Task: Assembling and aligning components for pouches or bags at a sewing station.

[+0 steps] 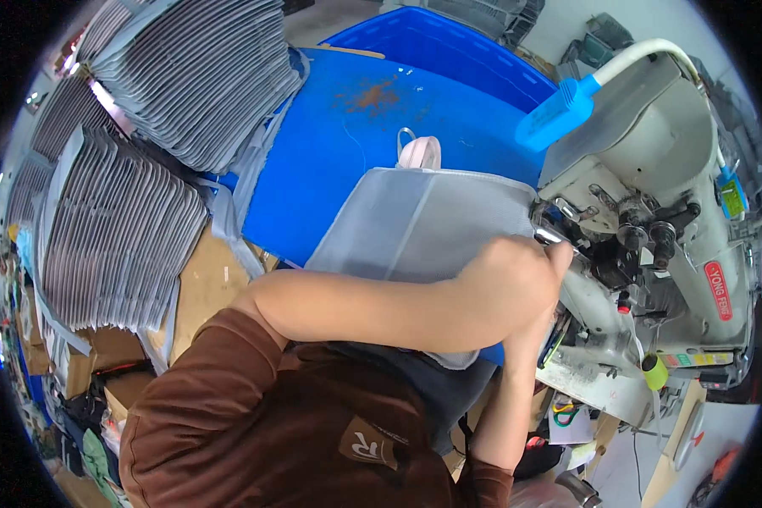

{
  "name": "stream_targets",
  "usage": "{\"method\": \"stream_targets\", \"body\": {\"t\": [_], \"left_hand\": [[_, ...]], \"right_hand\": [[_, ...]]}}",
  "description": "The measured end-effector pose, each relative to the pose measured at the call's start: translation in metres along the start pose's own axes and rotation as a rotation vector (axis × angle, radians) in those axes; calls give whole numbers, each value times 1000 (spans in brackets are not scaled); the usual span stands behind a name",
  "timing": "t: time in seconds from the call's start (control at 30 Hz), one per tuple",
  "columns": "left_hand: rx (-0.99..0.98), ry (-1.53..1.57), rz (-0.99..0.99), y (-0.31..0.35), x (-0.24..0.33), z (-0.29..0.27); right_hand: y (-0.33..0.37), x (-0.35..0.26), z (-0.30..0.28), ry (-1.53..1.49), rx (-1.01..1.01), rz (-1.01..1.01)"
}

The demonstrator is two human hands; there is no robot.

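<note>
A grey mesh fabric panel (457,220) with a pale seam down it lies over the blue table, and its lower part hangs toward my lap. Its right edge meets the needle area of a sewing machine (605,229). My left hand (512,275) reaches across the panel to this edge, its fingers curled and closed; what they hold is hidden. Behind and below it, my right hand (557,284) comes up beside the machine. The left hand covers most of it, so its fingers are largely hidden.
Tall stacks of grey panels (203,85) stand at the left. A small pinkish roll (419,153) sits beyond the panel on the blue table (313,135). Behind is a blue bin (440,46). A blue lamp head (559,110) on a white flexible arm hangs near the machine.
</note>
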State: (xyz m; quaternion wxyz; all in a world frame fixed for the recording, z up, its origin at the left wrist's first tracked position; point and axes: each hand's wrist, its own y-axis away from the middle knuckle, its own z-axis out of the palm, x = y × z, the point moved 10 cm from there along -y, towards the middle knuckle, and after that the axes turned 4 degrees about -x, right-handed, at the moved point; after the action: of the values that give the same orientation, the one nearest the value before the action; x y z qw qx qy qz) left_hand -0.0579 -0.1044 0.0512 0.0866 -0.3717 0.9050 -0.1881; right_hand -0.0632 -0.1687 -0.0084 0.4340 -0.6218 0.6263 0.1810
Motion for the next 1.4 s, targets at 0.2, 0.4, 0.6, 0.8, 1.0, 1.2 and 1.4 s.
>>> {"method": "stream_targets", "body": {"t": [0.2,0.4,0.6,0.8,1.0,1.2,1.4], "left_hand": [[170,747,267,80,-18,-9],[34,144,357,106,6,-10],[-40,40,472,77,5,-32],[-7,5,556,53,-13,-20],[86,143,609,32,-33,-13],[200,133,588,26,-50,2],[-48,-62,531,33,-75,34]], "right_hand": [[18,19,15,-521,31,164],[27,11,15,-457,-6,174],[34,2,6,-392,11,90],[46,1,10,-390,-53,182],[43,4,10,-372,-73,170],[25,4,10,-352,-94,137],[24,2,9,-328,-80,185]]}}
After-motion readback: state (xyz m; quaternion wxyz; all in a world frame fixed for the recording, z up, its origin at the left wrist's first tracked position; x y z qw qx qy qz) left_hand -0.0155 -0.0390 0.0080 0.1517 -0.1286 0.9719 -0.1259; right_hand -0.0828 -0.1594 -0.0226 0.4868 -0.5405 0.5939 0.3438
